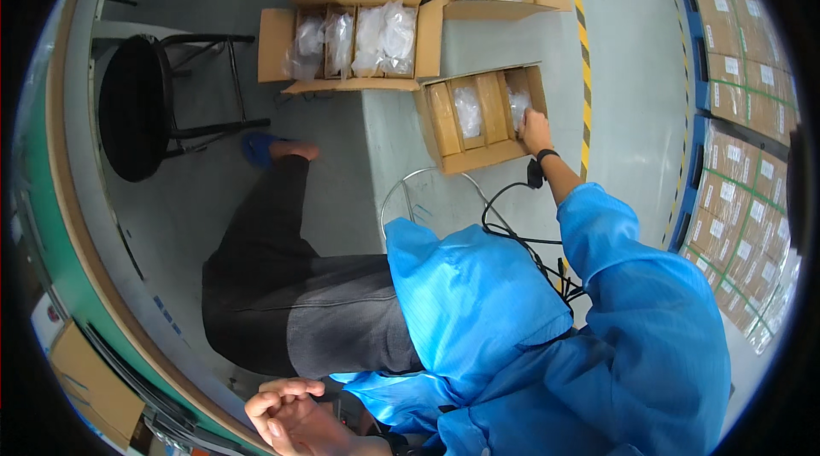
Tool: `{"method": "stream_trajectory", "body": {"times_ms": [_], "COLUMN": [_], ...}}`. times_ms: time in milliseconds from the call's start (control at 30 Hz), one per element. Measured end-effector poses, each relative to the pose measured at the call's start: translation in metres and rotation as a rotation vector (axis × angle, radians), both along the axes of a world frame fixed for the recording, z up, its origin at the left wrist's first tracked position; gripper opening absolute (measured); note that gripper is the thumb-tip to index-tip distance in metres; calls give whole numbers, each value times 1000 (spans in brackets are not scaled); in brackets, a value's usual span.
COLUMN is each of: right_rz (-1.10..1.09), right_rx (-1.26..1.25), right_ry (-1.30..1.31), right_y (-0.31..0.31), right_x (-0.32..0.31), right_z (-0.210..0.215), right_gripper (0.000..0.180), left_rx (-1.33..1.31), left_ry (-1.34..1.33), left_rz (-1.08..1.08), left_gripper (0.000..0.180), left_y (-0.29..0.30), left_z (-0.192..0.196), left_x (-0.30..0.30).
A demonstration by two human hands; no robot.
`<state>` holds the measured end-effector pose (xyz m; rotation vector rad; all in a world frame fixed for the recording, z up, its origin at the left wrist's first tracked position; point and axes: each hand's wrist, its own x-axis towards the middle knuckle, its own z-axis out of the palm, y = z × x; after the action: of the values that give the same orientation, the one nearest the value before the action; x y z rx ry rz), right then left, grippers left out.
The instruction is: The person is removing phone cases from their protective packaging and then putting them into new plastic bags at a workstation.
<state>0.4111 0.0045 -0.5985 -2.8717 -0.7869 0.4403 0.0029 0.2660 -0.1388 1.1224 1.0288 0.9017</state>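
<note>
My right hand (536,131) reaches over the right wall of an open cardboard box (450,163) on the floor. Its fingers are bent round the edge of a clear plastic bag (518,104) in the box's right compartment; the fingertips are partly hidden. Another clear plastic bag (467,111) lies in a middle compartment, between cardboard dividers. What the bags contain is too small to make out. My left hand (299,420) is low at the left, near the green worktop's edge, palm up. Its fingers are loosely curled and apart, with nothing in them.
More open cartons (346,84) with plastic bags stand beyond the box. A black stool (132,110) is at the left, beside the green-topped bench (64,225). Black cables (534,240) hang near my right forearm. Strapped cartons (735,200) on blue pallets line the right side.
</note>
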Motion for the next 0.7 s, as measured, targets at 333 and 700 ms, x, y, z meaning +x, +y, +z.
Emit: {"method": "stream_trajectory", "body": {"times_ms": [333, 700], "right_rz": [-53, 84], "right_rx": [-304, -245], "right_ry": [650, 451], "right_y": [3, 50], "right_x": [44, 21], "right_z": [-44, -4], "right_gripper": [53, 37], "left_rx": [-14, -73], "left_ry": [53, 107], "left_rz": [-43, -7], "left_gripper": [39, 37], "left_y": [0, 0], "left_z": [-5, -22], "left_x": [17, 9]}}
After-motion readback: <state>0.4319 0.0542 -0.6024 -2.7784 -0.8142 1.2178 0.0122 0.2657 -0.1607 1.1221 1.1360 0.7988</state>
